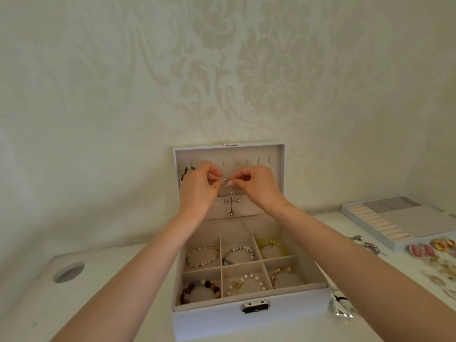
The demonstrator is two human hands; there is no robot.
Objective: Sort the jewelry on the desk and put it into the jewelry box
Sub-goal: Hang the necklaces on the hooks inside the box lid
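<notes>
both hands, left hand [197, 186] and right hand [256, 185], pinch the necklace [231, 202] chain before the box [246, 317] lid. 6 bracelets lie in compartments; earrings [434, 250] wait on the desk [98, 304].

Both arms extended forward; left grip [197, 186] and right grip [256, 186] raised, close together, fingertips pinching necklace [231, 201].

Jewelry box [209, 324]: white outside, matt, leather-like; lining is beige soft cloth, velvety and matt. Front clasp [256, 306]: shiny metal. Cross necklace [231, 201]: polished silver-tone metal, glossy. Pearl bracelet [246, 282]: smooth glossy beads, gold-tone metal links. Brown bead bracelet [200, 289]: wood-like beads, dull sheen. Desk [103, 312]: white, smooth, matt. Wallpaper [222, 70]: matt, textured.
</notes>
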